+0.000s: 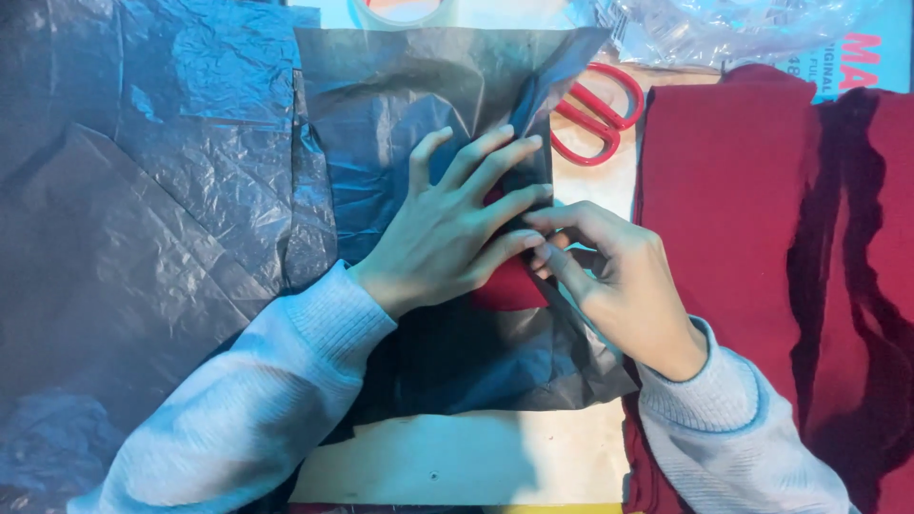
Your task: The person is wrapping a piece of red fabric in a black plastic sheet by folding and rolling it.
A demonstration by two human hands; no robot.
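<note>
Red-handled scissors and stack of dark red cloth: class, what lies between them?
In the head view, only a narrow strip of the pale table top separates the red-handled scissors from the stack of dark red cloth; nothing else lies there.

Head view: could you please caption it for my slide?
Left hand presses grey plastic bag; right hand pinches its edge over red cloth.

Grey plastic mailer bag (pixel 428 105) centre; light-blue printed package (pixel 857 57) top right, red lettering.

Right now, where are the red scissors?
In the head view, the red scissors lie at upper centre-right, between the grey plastic bag and the dark red cloth.
</note>
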